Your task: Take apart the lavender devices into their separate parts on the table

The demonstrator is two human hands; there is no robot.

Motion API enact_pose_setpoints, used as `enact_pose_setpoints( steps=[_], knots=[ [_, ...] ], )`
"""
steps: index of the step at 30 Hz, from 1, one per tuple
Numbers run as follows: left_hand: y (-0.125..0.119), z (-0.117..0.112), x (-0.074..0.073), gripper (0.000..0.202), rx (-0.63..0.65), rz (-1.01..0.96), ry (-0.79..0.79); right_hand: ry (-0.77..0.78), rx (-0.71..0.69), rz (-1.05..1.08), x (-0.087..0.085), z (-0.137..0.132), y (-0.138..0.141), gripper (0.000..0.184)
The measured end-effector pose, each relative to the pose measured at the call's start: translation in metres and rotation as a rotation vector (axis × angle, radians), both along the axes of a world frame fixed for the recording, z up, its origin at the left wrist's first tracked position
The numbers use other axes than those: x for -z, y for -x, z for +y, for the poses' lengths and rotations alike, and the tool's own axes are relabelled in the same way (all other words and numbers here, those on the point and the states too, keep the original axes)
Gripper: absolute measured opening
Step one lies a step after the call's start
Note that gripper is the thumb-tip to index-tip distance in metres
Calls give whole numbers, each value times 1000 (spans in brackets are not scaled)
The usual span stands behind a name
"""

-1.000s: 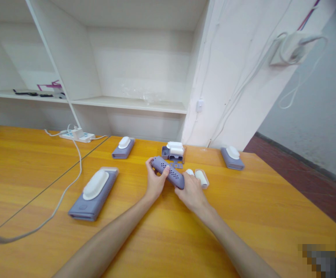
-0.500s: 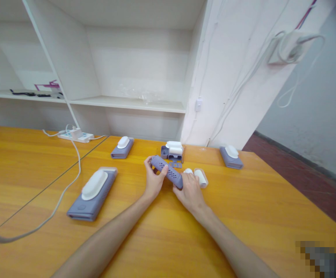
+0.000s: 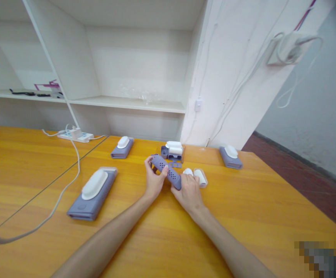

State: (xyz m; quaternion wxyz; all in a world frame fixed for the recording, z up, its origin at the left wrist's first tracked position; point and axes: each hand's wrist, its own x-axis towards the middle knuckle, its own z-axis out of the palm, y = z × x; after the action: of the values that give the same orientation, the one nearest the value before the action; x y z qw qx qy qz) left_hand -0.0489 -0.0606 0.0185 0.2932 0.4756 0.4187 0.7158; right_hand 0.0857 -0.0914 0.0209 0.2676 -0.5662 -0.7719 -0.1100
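Note:
Both my hands hold a long purple perforated shell (image 3: 168,172) just above the wooden table (image 3: 168,235). My left hand (image 3: 153,179) wraps its fingers round the shell's far end, thumb on top. My right hand (image 3: 189,191) grips the near end, fingers curled under it. A small white rounded piece (image 3: 188,171) shows just past my right fingers, and a white roller in a clear holder (image 3: 200,177) lies on the table beside it. Behind the shell stands a purple holder with white parts (image 3: 173,150).
Three purple units with white tops lie on the table: a large one at left (image 3: 93,190), one further back (image 3: 123,147), one at right (image 3: 230,156). A white power strip (image 3: 75,135) with its cable (image 3: 60,195) lies at left. White shelves (image 3: 127,102) stand behind.
My right hand has slid a little left along the shell's near end. The shell and my left hand stay almost where they were.

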Motion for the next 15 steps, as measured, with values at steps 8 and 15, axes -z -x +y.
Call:
enact_pose_setpoints(
  steps=[8, 15],
  knots=[
    [1, 0, 0, 52, -39, -37, 24, 10, -20, 56, -1, 6, -5, 8],
    [2, 4, 3, 53, -54, -33, 30, 1, 13, 102, 2, 5, -3, 8]
  ],
)
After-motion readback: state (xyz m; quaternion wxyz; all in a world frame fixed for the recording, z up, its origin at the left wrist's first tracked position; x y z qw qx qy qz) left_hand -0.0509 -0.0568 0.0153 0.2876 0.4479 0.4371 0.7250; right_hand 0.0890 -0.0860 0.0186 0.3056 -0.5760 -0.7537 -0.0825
